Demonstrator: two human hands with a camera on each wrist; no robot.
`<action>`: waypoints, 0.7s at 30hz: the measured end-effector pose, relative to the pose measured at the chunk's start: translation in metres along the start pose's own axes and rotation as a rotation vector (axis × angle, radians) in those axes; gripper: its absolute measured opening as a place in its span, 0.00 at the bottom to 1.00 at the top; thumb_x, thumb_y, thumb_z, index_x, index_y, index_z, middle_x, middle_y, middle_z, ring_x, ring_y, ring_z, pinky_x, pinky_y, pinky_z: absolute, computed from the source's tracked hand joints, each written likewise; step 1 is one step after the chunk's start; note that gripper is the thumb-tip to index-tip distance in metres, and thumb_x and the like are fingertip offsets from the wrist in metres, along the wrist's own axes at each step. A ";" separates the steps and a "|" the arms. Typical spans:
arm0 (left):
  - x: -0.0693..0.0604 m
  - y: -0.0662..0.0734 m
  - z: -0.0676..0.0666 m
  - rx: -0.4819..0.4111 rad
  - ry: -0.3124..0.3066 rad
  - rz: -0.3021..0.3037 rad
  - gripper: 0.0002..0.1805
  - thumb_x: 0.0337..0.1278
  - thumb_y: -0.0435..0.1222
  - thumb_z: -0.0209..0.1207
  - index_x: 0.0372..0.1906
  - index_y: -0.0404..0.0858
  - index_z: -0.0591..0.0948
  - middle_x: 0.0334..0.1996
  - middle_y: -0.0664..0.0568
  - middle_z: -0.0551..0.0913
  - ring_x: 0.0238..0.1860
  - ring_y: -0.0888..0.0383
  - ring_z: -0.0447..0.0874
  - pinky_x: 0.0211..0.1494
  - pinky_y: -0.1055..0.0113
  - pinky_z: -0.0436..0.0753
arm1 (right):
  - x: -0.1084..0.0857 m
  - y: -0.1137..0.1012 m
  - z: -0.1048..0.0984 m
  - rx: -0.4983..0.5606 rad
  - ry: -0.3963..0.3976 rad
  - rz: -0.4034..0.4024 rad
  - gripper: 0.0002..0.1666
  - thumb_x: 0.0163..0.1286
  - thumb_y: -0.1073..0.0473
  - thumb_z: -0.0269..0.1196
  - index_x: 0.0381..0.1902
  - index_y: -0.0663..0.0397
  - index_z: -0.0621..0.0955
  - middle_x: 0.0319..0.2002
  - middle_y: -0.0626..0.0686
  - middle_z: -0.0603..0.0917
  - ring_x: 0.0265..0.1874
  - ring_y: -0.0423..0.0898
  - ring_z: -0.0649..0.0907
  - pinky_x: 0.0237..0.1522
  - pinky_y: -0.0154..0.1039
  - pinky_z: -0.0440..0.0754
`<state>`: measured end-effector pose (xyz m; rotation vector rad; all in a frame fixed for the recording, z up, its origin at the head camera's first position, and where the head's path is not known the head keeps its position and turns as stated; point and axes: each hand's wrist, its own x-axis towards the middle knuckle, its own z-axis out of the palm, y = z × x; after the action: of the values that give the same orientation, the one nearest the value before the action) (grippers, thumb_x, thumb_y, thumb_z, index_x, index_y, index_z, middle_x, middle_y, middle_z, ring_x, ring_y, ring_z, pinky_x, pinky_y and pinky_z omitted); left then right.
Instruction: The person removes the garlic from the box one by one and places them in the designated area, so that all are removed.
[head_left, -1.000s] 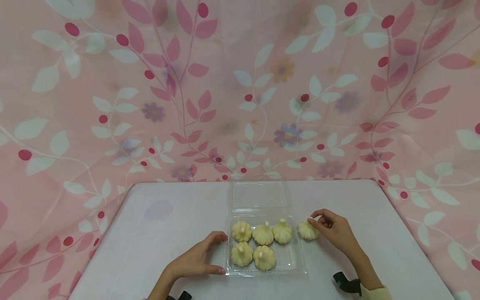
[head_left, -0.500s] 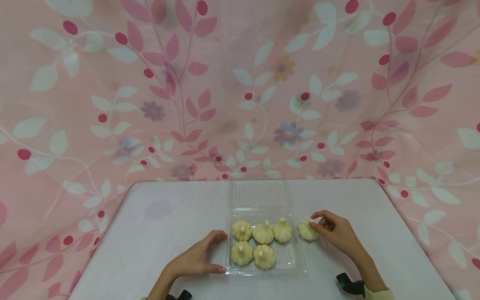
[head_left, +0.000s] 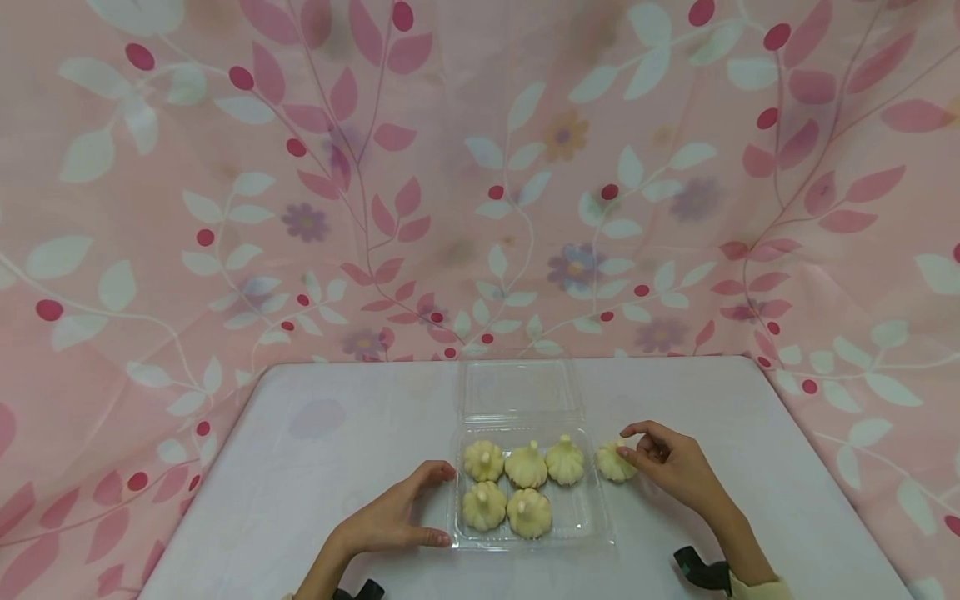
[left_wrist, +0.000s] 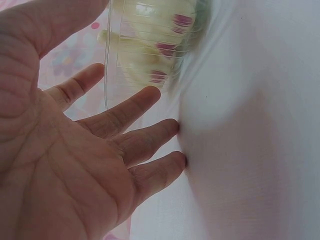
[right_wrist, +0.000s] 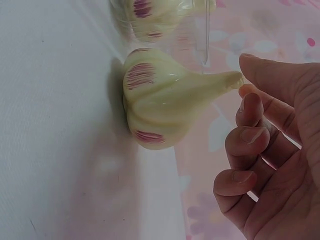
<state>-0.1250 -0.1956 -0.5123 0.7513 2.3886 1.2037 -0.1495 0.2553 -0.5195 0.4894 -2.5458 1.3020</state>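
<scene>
In the head view my left hand [head_left: 388,515] is at the left side of a clear plastic clamshell box [head_left: 581,525], thumb and fingers spread apart. The left wrist view shows that hand [left_wrist: 80,145] with straight fingers beside the box wall; whether they touch it I cannot tell. Inside the box sit several pale garlic bulbs [head_left: 529,514] with purple streaks. Just outside its right wall one garlic bulb [right_wrist: 160,100] stands on the table, stem up. My right hand [head_left: 675,467] has its thumb and forefinger at the stem tip without a visible firm pinch; its other fingers curl loosely.
The box's transparent lid [head_left: 520,392] lies folded back behind it. Underneath is a white-covered table [head_left: 360,433], with a pink leaf-patterned cloth [head_left: 450,250] rising behind. A black wrist device [head_left: 701,571] shows at the right wrist.
My right hand has shifted slightly right, and its thumb and forefinger sit a little further apart. The garlic bulbs, box and left hand stay in place.
</scene>
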 end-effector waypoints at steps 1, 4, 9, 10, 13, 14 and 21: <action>0.000 0.000 0.000 0.001 0.001 0.004 0.47 0.45 0.53 0.74 0.69 0.47 0.63 0.66 0.54 0.70 0.69 0.49 0.66 0.69 0.45 0.62 | 0.000 0.000 0.000 -0.002 0.001 -0.001 0.13 0.60 0.60 0.73 0.42 0.50 0.83 0.20 0.42 0.75 0.17 0.37 0.71 0.17 0.32 0.70; 0.000 0.000 0.000 0.007 0.002 0.006 0.47 0.45 0.53 0.74 0.69 0.46 0.63 0.66 0.54 0.70 0.69 0.49 0.66 0.69 0.46 0.63 | 0.000 -0.002 -0.001 -0.005 0.005 -0.005 0.14 0.60 0.60 0.73 0.42 0.51 0.83 0.20 0.42 0.74 0.17 0.36 0.71 0.18 0.32 0.69; 0.000 0.001 0.001 0.005 0.002 0.002 0.47 0.45 0.52 0.75 0.69 0.47 0.63 0.66 0.56 0.70 0.69 0.50 0.66 0.69 0.46 0.63 | 0.001 -0.007 -0.002 0.003 0.014 -0.032 0.14 0.59 0.62 0.74 0.43 0.53 0.83 0.20 0.42 0.75 0.17 0.36 0.71 0.17 0.31 0.69; 0.000 0.001 0.001 0.005 0.003 0.001 0.47 0.44 0.52 0.75 0.69 0.48 0.63 0.66 0.56 0.70 0.68 0.50 0.66 0.69 0.46 0.63 | 0.001 -0.008 -0.002 0.003 0.017 -0.042 0.15 0.59 0.63 0.74 0.43 0.53 0.83 0.21 0.42 0.75 0.17 0.36 0.71 0.17 0.31 0.69; -0.001 0.001 0.001 0.010 0.005 0.004 0.47 0.45 0.51 0.75 0.69 0.48 0.63 0.66 0.56 0.70 0.68 0.50 0.67 0.69 0.46 0.63 | 0.002 -0.012 -0.002 -0.010 0.033 -0.063 0.17 0.57 0.66 0.74 0.43 0.51 0.82 0.21 0.42 0.74 0.17 0.36 0.70 0.17 0.31 0.68; -0.001 0.001 0.001 0.012 0.006 0.004 0.47 0.45 0.51 0.75 0.69 0.47 0.63 0.66 0.56 0.70 0.68 0.50 0.67 0.69 0.46 0.63 | 0.002 -0.014 -0.002 -0.012 0.039 -0.068 0.17 0.56 0.67 0.74 0.43 0.50 0.82 0.21 0.42 0.74 0.17 0.36 0.70 0.17 0.31 0.68; -0.001 0.001 0.001 0.010 0.010 0.012 0.47 0.45 0.51 0.75 0.69 0.47 0.63 0.66 0.56 0.71 0.68 0.49 0.67 0.69 0.46 0.63 | 0.004 -0.048 -0.009 -0.004 0.051 -0.080 0.19 0.55 0.72 0.73 0.41 0.51 0.82 0.20 0.46 0.75 0.17 0.38 0.70 0.17 0.32 0.69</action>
<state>-0.1236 -0.1954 -0.5119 0.7653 2.4031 1.2038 -0.1335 0.2353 -0.4778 0.5440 -2.4608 1.2653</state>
